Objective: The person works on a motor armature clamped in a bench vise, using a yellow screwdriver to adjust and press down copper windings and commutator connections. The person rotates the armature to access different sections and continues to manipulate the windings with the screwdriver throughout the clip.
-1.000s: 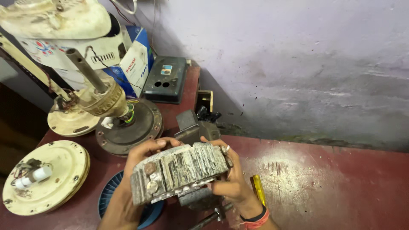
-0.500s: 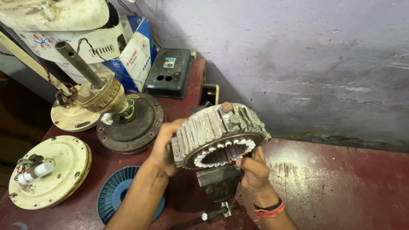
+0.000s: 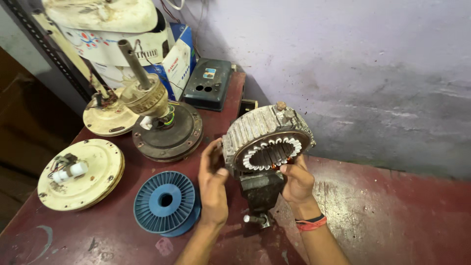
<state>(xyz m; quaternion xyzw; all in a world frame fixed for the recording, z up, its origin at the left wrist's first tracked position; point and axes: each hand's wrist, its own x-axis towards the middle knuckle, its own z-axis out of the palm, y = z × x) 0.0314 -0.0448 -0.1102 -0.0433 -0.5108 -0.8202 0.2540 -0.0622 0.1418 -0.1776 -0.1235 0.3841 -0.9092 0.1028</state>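
A grey ribbed motor stator (image 3: 265,133), ring-shaped with white slot liners around its bore, is held tilted up with its open face toward me. My left hand (image 3: 213,184) grips its left side, thumb on the rim. On the lower right edge rests my right hand (image 3: 297,181), with a red band on the wrist. Directly below the stator stands a dark bench vise (image 3: 260,194) on the red table (image 3: 392,216).
A blue plastic spool (image 3: 166,202) lies left of my left hand. Further left sit a cream fan cover (image 3: 81,172), a dark fan motor with a shaft (image 3: 164,122) and another cream part (image 3: 108,117). A dark green box (image 3: 208,84) and cartons stand at the back wall.
The stator was lying flat over the vise a second ago; both hands have lifted and turned it so its open bore faces me.
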